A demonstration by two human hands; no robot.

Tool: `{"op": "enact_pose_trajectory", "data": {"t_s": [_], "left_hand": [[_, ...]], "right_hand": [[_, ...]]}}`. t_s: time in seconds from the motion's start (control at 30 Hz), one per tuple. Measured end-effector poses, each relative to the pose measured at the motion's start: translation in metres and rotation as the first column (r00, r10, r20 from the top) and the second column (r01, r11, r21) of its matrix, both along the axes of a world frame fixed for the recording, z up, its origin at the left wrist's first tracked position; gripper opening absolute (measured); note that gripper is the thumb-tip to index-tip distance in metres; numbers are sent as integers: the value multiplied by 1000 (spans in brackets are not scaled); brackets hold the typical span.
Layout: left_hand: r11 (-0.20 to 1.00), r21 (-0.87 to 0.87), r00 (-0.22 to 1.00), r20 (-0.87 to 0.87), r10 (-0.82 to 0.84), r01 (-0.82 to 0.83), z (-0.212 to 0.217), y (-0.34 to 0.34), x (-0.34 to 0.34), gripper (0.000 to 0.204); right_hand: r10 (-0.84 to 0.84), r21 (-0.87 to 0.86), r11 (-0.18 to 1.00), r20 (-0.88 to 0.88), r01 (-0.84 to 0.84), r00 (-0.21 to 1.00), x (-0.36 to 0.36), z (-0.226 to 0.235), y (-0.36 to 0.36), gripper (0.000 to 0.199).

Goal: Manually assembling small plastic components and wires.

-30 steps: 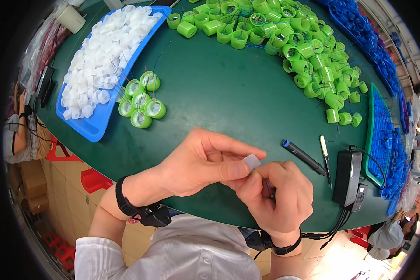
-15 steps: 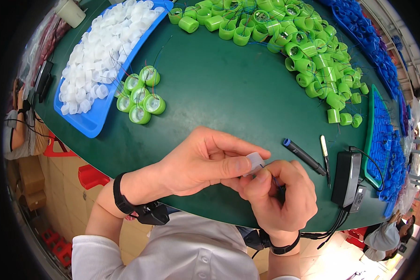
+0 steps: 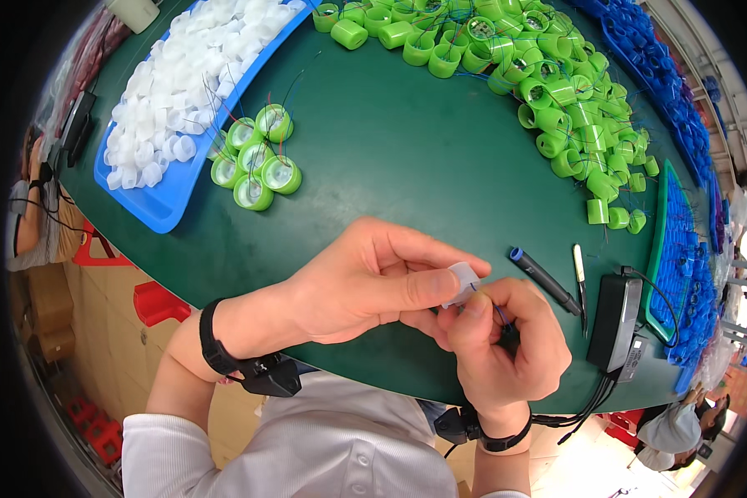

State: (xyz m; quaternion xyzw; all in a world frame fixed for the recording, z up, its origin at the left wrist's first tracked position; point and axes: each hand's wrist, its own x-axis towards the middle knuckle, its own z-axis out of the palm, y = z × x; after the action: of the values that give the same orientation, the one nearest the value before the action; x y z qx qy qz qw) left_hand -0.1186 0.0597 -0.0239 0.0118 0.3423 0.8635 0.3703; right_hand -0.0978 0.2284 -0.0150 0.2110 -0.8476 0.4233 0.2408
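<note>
The left hand [image 3: 365, 286] pinches a small white plastic cap [image 3: 463, 280] between thumb and fingers at the near edge of the dark green tabletop [image 3: 407, 158], and the right hand [image 3: 506, 349] is closed just beside it, its fingertips touching the cap and gripping thin blue and red wires [image 3: 500, 315]. Just right of the hands lie a dark pen with a blue tip [image 3: 544, 280], a slim metal tool [image 3: 580, 274] and a black rectangular power adapter [image 3: 612, 322] with a cable. Farther left, five round green caps with white insides [image 3: 257, 162] sit in a cluster beside a long blue plastic tray [image 3: 162, 212] heaped with white caps [image 3: 183, 91]. At the far right, a pile of bright green cylindrical housings [image 3: 548, 91] spreads toward a green-rimmed tray of blue parts [image 3: 681, 274].
</note>
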Motion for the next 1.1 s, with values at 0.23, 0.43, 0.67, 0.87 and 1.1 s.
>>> {"op": "enact_pose_trajectory", "data": {"t_s": [0.23, 0.43, 0.67, 0.87, 1.1], "left_hand": [[1000, 11, 1000, -3, 15, -15, -2, 0, 1, 38], [999, -17, 1000, -7, 29, -29, -4, 1, 0, 36], [996, -63, 994, -90, 64, -70, -5, 2, 0, 34], [987, 1, 987, -17, 158, -158, -9, 2, -6, 35], [986, -44, 987, 2, 159, -159, -9, -4, -6, 27]], "right_hand": [[-7, 14, 1000, 2, 7, 1000, 0, 0, -2, 15], [1, 29, 1000, -11, -1, 1000, -2, 1, -3, 17], [-2, 64, 998, -25, 4, 1000, -6, -3, -2, 19], [49, -141, 990, 207, -19, 977, -14, 1, 2, 26], [67, 6, 998, 126, -68, 990, -15, 1, 3, 18]]}}
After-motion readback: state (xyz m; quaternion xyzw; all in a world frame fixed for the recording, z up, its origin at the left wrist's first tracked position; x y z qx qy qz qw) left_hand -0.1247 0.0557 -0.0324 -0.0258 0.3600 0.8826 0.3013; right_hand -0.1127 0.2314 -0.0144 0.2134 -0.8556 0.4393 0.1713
